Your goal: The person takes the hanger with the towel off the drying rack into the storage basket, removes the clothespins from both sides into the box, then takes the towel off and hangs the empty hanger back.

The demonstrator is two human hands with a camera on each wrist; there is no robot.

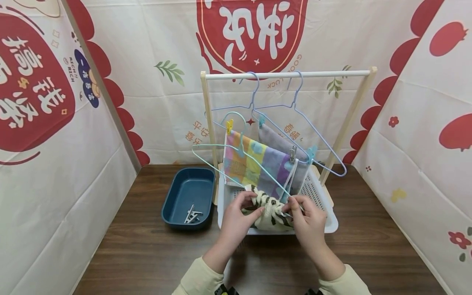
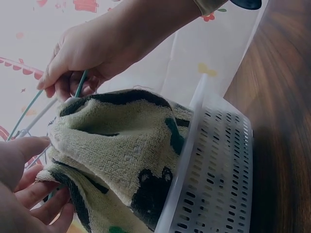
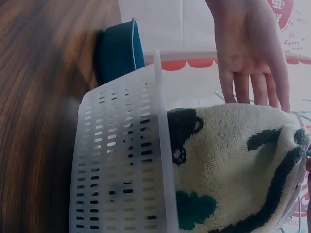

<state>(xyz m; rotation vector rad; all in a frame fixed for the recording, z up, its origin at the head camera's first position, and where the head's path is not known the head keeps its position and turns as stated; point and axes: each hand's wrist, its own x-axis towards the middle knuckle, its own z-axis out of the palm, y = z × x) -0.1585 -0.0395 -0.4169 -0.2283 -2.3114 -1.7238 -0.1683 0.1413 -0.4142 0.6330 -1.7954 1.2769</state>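
- Patterned cloth wall (image 1: 40, 205) on the left, brown table (image 1: 140, 262) below, blue tray (image 1: 191, 186) holding clips (image 1: 192, 215).
- Left hand (image 1: 237, 215): fingers straight, thumb apart, touching the towel (image 1: 267, 223) bunched at the white basket (image 1: 333, 223).
- Checked cloth (image 1: 254, 157) hanging close behind.
- Right hand (image 1: 307, 217) pinching the green hanger (image 1: 210, 145); rack (image 1: 351, 119) beyond.

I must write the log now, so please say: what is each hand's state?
Left hand: open, touching the patterned towel.
Right hand: closed, holding the mint-green hanger.
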